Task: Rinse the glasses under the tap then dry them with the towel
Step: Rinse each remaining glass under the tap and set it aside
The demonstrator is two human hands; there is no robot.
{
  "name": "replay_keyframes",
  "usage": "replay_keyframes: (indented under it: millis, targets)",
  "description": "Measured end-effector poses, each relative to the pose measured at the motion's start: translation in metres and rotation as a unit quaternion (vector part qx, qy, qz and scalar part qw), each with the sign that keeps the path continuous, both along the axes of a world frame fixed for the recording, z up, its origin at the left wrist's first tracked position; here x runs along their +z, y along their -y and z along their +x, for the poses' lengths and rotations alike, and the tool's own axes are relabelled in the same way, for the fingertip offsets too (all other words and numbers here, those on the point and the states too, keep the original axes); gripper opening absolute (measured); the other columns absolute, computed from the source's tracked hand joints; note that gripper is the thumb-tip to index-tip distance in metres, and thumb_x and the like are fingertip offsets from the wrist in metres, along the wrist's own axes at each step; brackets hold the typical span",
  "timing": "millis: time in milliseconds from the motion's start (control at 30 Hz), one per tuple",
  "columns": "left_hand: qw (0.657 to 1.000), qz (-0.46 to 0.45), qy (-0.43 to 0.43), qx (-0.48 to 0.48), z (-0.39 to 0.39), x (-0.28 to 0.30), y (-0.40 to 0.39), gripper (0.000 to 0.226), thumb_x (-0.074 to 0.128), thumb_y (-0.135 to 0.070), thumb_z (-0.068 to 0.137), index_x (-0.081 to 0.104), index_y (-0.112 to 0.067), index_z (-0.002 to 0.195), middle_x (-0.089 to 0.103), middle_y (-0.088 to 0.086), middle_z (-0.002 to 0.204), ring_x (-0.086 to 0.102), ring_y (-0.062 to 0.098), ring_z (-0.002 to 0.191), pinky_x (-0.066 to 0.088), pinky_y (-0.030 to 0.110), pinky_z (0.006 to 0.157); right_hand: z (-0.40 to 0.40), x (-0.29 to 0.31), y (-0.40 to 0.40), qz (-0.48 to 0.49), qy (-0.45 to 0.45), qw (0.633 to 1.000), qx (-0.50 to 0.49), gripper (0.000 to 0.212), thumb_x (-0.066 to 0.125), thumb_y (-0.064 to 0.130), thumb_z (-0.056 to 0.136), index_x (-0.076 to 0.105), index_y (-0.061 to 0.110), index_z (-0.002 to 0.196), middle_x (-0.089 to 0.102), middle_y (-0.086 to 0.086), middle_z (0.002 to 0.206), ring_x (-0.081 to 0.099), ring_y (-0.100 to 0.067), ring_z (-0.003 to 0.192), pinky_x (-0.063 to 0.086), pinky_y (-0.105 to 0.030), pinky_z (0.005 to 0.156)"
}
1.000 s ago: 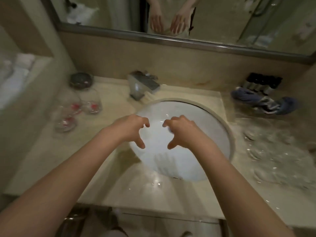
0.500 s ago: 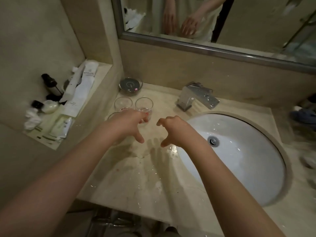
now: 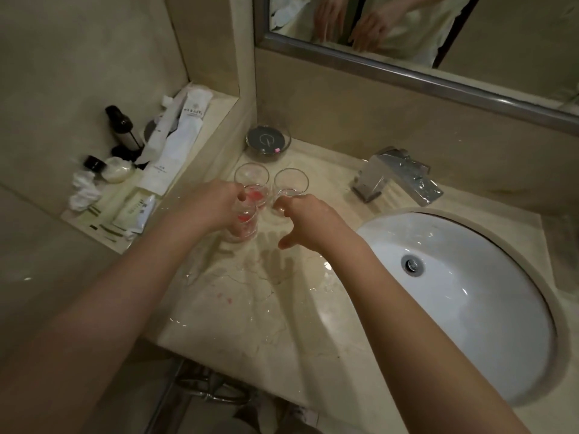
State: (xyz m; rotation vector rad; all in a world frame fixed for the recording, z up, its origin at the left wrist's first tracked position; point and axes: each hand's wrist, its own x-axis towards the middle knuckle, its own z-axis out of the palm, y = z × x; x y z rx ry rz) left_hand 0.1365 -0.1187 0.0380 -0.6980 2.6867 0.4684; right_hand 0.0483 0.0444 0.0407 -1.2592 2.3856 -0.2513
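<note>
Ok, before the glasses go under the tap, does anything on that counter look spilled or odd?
Yes. Water is pooled and beaded on the beige marble counter in front of the clear drinking glasses, with small pink spots among the drops. Two glasses hold pink residue at the bottom. Nothing looks cracked or tipped over.

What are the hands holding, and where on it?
The left hand grips a glass round its side. The right hand touches another glass near its base; a full grip cannot be told.

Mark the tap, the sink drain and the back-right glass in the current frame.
tap [image 3: 398,173], head view, on the top of its metal body.
sink drain [image 3: 413,264], head view, on its metal centre.
back-right glass [image 3: 290,180], head view, on its clear wall.
</note>
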Motion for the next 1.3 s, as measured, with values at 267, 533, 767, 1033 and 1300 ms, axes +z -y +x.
replay_keyframes:
  millis: [267,533,767,1033,1300]
  targets:
    - [0.996,-0.079,-0.04,0.0,-0.005,-0.025,-0.002,0.072,0.08,-0.042,0.073,0.048,-0.011,0.131,0.056,0.011,0.123,0.053,0.03,0.115,0.036,0.034,0.078,0.009,-0.019,0.035,-0.082,0.051,0.995,-0.037,0.067,0.079,0.023,0.077,0.05,0.014,0.137,0.061,-0.011,0.125,0.056,-0.028,0.115,0.046,-0.04,0.094]
    - [0.987,0.109,-0.084,0.086,-0.006,-0.05,0.008,0.087,0.089,-0.026,0.062,0.043,-0.009,0.135,0.057,0.014,0.122,0.057,0.034,0.112,0.048,0.044,0.091,0.009,-0.054,0.055,-0.098,0.042,0.993,-0.06,0.051,0.066,0.018,0.088,0.05,0.014,0.136,0.061,-0.011,0.126,0.059,-0.029,0.111,0.043,-0.032,0.084]
    - [0.914,0.265,-0.224,0.209,0.011,-0.065,-0.011,0.083,0.07,-0.053,0.034,0.053,-0.042,0.115,0.057,-0.006,0.111,0.06,0.022,0.111,0.05,0.04,0.096,0.019,-0.065,0.036,-0.205,0.124,0.961,-0.136,0.054,0.066,0.014,0.087,0.049,0.021,0.138,0.063,-0.006,0.123,0.063,-0.023,0.099,0.047,-0.031,0.084]
    - [0.851,0.388,-0.266,0.234,-0.013,-0.063,-0.069,0.08,0.09,-0.01,0.062,0.05,-0.016,0.131,0.057,-0.004,0.12,0.057,0.006,0.096,0.042,0.003,0.073,0.008,-0.061,-0.041,-0.298,0.2,0.896,-0.261,0.044,0.072,0.023,0.086,0.06,0.022,0.128,0.064,0.01,0.107,0.061,-0.004,0.089,0.043,-0.005,0.072]
    - [0.837,0.444,-0.27,0.172,-0.071,-0.064,-0.149,0.086,0.084,-0.039,0.034,0.055,-0.033,0.115,0.055,-0.009,0.113,0.055,0.003,0.085,0.05,0.019,0.075,-0.036,-0.054,-0.13,-0.327,0.21,0.856,-0.342,0.04,0.072,0.022,0.085,0.062,0.022,0.124,0.059,0.026,0.094,0.059,0.006,0.082,0.042,-0.002,0.066]
